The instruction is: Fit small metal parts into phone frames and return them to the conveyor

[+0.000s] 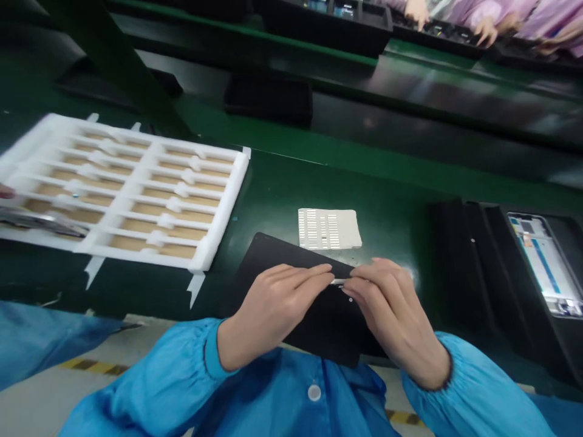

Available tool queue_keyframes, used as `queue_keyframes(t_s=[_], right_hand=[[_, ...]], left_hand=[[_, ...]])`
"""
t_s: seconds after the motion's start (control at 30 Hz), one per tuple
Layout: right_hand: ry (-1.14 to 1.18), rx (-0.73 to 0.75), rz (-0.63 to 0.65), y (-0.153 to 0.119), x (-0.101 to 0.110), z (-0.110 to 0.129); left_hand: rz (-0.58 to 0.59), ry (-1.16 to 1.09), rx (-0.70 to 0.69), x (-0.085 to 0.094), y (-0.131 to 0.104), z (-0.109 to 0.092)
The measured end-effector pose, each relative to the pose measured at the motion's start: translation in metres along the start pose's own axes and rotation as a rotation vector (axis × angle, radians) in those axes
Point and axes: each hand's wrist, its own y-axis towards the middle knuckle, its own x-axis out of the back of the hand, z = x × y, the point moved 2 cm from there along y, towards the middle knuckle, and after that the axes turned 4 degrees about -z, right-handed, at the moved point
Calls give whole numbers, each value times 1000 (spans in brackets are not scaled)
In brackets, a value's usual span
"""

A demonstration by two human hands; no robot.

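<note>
Your left hand (pixel 285 297) and right hand (pixel 394 303) met over a black panel (pixel 319 331), fingertips apparently pinching a slim silvery piece (pixel 337 281) near its far edge; the fingertips hid most of the piece. Risk, as judged: uneven pressure from the two sides could have bent it or set it askew, since your fingers covered the seating. The panel's near edge reached past the table's near edge, so a downward push there might have tipped it. Whether it lay flat, you could not tell from this view.

Surface: dark green table (pixel 273 194), glossy. A pale card of strips (pixel 330 229) lay just beyond the panel; a brush of the knuckles could have shifted it. Left: white slotted tray (pixel 241 164), another person's fingertips (pixel 5 192) at its far-left side. Right: black holders (pixel 494 261) beside a device frame (pixel 544 261). Far right: co-workers in lilac sleeves (pixel 510 11).
</note>
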Motion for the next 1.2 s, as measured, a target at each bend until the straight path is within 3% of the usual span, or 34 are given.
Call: queue_keyframes(t_s=[0.3, 0.57, 0.87, 1.2], right_hand=[[-149, 131, 158, 15, -1, 16], [-307, 228, 265, 24, 1, 29], [-327, 229, 312, 26, 1, 29], [-265, 254, 379, 34, 8, 31]], left_hand=[[-30, -121, 140, 3, -16, 8], [-86, -105, 101, 1, -16, 11], [-62, -87, 71, 2, -19, 11], [-157, -5, -28, 0, -21, 11]])
